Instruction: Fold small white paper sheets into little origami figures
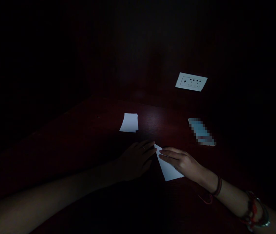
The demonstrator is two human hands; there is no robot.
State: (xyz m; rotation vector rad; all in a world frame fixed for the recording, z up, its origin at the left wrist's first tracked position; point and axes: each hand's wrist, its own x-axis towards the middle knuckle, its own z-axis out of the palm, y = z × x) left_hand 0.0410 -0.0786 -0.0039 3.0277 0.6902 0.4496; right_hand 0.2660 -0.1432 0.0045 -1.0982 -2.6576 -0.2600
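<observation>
A sheet of white paper (167,169) lies at a slant on the dark red tabletop. My right hand (180,160) rests on its upper part, fingers stretched out across the surface and the palm hiding the right side. In shadow to the left is my left hand (138,159), its fingers extended and somewhat apart, the tips at the paper's upper left corner. A ring shows on one of its fingers. Whether the paper is folded I cannot tell. Farther back lies a small stack of white paper pieces (129,123), their edges slightly out of line.
A phone (201,131) with a blurred-out screen lies on the right of the dark table (79,130). Behind it, a white socket panel (191,82) shows on a dark surface. Bracelets with a loose cord (207,199) hang at my right wrist. Deep darkness hides the surroundings.
</observation>
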